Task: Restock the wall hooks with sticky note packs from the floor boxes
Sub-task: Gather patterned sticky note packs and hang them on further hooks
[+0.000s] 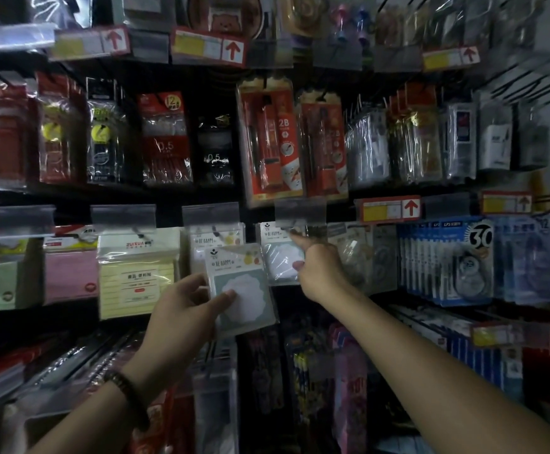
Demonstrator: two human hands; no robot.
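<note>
Landmark: the white scalloped sticky note pack in a clear sleeve [280,258], hanging from a wall hook [286,229] in the middle row. Well to its left hang a pink sticky note pack [70,271] and a pale yellow lined sticky note pack [136,285]. Just left of and below the landmark, the left hand [185,311] pinches a teal-backed sticky note pack [242,290], thumb on the front and fingers behind; this pack is on no hook. At the landmark's right edge, the right hand [321,273] sets its forefinger at the pack's top by the hook and its thumb on the pack's face, remaining fingers curled. Whether it grips cannot be told. Further right hang blue carded packs [447,260].
</note>
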